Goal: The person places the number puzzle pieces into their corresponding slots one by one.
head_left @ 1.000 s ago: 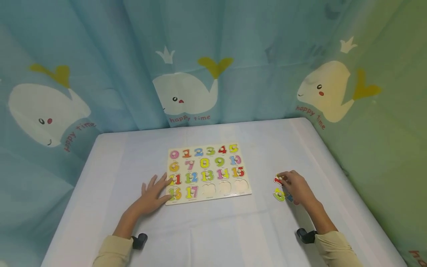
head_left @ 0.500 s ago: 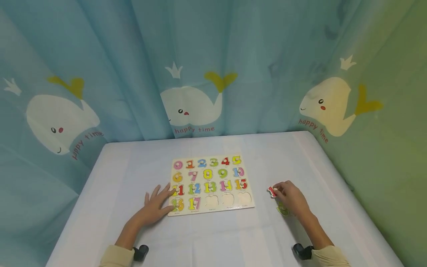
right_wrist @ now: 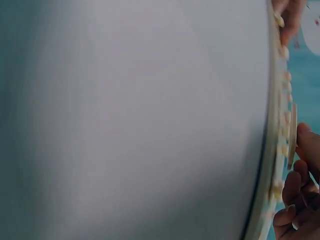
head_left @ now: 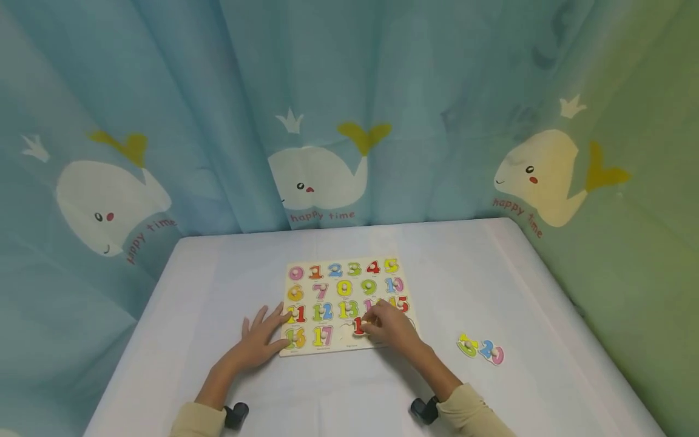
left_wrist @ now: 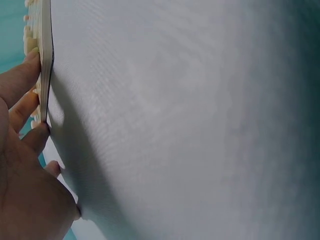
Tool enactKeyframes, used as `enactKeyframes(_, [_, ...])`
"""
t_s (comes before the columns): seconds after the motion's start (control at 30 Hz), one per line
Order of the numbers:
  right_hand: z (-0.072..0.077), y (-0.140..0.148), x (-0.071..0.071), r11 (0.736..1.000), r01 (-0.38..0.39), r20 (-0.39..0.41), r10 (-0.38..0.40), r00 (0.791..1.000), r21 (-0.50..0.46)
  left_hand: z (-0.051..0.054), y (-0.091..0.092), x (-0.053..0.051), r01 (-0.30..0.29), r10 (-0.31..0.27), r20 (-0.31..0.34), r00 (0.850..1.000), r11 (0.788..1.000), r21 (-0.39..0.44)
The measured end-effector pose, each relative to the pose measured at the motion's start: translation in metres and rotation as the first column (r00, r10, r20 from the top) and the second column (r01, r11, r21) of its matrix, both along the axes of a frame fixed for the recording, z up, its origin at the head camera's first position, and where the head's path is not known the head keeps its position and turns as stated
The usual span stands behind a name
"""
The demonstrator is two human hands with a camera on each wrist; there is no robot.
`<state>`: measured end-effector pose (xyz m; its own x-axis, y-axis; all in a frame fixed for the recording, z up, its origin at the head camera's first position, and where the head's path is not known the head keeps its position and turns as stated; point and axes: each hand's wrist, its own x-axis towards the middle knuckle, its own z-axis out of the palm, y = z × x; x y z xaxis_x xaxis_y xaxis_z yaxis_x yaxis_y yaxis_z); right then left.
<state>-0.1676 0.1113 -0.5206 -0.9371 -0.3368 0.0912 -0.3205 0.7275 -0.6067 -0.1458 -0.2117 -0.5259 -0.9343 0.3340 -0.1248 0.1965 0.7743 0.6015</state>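
A wooden number puzzle board [head_left: 340, 348] lies mid-table, filled with knobbed number pieces except toward the right of its bottom row. My left hand [head_left: 256, 340] rests at its left edge, fingers spread, fingertips touching the board; the left wrist view shows the thumb against the board's side [left_wrist: 46, 75]. Over the bottom row, my right hand [head_left: 394, 328] pinches a number puzzle piece [head_left: 357, 326] showing a red 1; its other digit is hidden by the fingers. Seen edge-on in the right wrist view, the held piece [right_wrist: 293, 135] is just above the board's knobs.
Two loose pieces lie right of the board: a yellow-green one [head_left: 467, 345] and a blue and pink 20 [head_left: 491, 352], close together. A white cloth covers the table [head_left: 229, 267]. Whale-print curtains [head_left: 426, 121] stand behind and to the right.
My right hand has picked up the red-digit piece from the loose pieces at right and carried it left over the board. The left hand stays at the board's edge. The head view has tilted slightly.
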Motion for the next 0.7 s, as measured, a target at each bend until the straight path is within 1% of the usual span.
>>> enactKeyframes(0.03, [-0.002, -0.002, 0.002, 1.0, -0.019, 0.016, 0.019, 1.0, 0.006, 0.0, 0.001, 0.001, 0.002, -0.002, 0.004, 1.0, 1.0, 0.0])
enactKeyframes(0.1, [-0.006, -0.005, 0.007, 0.999, -0.045, 0.021, 0.044, 0.999, 0.014, 0.0, 0.002, 0.004, 0.001, -0.001, 0.013, 1.0, 1.0, 0.006])
enactKeyframes(0.23, [-0.011, -0.007, 0.014, 0.998, -0.055, 0.024, 0.055, 0.998, 0.007, 0.0, 0.003, 0.008, -0.017, 0.017, 0.027, 0.999, 1.0, -0.002])
enactKeyframes(0.37, [-0.013, -0.009, 0.016, 0.997, -0.074, 0.011, 0.074, 0.997, -0.023, -0.001, 0.002, 0.011, -0.033, 0.033, 0.042, 0.999, 0.999, -0.012])
enactKeyframes(0.47, [-0.013, -0.01, 0.015, 0.996, -0.085, -0.013, 0.084, 0.996, -0.034, -0.001, 0.0, 0.01, -0.037, 0.037, 0.045, 0.998, 0.999, -0.01])
enactKeyframes(0.6, [-0.013, -0.011, 0.011, 0.996, -0.063, -0.044, 0.06, 0.997, -0.058, 0.0, 0.0, 0.006, -0.029, 0.03, 0.03, 0.999, 1.0, -0.005])
enactKeyframes(0.7, [-0.01, -0.015, 0.008, 0.997, -0.051, -0.047, 0.048, 0.998, -0.062, 0.0, 0.0, 0.002, -0.026, 0.026, 0.014, 1.0, 1.0, 0.009])
